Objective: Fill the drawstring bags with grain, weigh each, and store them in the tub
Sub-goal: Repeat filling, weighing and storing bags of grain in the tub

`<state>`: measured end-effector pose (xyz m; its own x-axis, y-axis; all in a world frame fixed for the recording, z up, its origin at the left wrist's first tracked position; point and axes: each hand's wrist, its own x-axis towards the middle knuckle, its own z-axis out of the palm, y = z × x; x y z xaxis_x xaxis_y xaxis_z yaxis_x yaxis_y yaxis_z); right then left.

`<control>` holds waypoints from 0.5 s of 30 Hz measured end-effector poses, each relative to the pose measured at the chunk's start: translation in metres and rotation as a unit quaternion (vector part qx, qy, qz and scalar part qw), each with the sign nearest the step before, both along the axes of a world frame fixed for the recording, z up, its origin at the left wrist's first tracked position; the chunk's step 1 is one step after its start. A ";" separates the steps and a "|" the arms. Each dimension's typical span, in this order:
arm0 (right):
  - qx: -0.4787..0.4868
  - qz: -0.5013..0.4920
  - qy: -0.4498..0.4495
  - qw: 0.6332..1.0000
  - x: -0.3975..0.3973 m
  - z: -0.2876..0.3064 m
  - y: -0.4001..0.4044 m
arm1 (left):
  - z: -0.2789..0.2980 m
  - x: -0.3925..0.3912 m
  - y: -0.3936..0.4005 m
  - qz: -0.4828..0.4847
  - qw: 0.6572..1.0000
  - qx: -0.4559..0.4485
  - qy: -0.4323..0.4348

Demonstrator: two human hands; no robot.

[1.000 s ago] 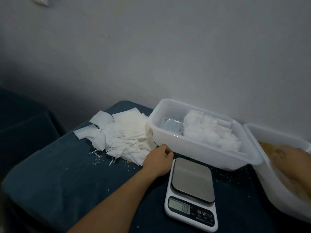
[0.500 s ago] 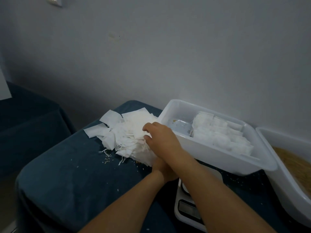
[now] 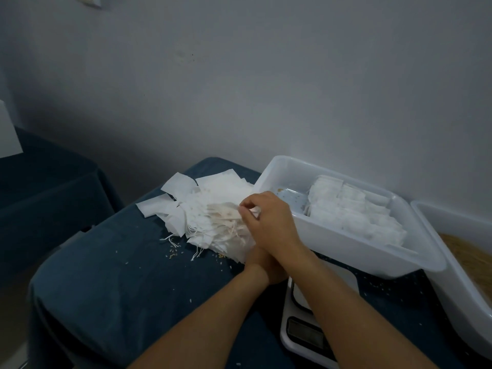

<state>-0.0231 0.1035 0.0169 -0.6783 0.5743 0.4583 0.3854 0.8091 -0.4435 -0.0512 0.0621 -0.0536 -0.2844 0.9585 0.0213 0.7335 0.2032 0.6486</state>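
empty bags point(image 3: 213, 206) left of tub point(image 3: 346, 251); scale point(image 3: 306, 328) in front.

Right hand point(image 3: 269, 217) pinches an empty bag point(image 3: 253, 211) atop the pile point(image 3: 213, 209) — left hand point(image 3: 262, 265) mostly hidden beneath it.

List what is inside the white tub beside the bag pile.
The white tub holds rows of filled bags on its right side and a few loose grains on the bare floor. Anything under the bags is covered.
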 end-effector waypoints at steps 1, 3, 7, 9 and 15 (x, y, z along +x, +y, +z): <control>-0.030 -0.007 0.030 0.999 0.012 0.004 -0.003 | -0.001 0.000 0.003 0.015 1.000 0.014 -0.019; -0.126 -0.028 0.078 0.989 0.041 0.010 -0.005 | 0.004 0.001 0.003 0.068 0.993 0.055 -0.081; -0.338 -0.043 0.196 0.919 0.110 0.013 -0.003 | 0.007 0.007 0.005 0.111 0.985 0.068 -0.111; -0.414 -0.051 0.239 0.877 0.143 0.011 0.000 | 0.008 0.007 0.004 0.109 0.974 0.114 -0.160; -0.463 -0.084 0.362 0.805 0.208 0.005 0.007 | 0.023 0.009 -0.001 0.184 0.943 0.242 -0.135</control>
<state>0.1848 0.1105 0.0221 -0.3033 0.9527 0.0199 -0.1751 -0.0352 -0.9839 -0.0423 0.0610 -0.0302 -0.6542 0.6896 0.3106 0.4657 0.0437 0.8838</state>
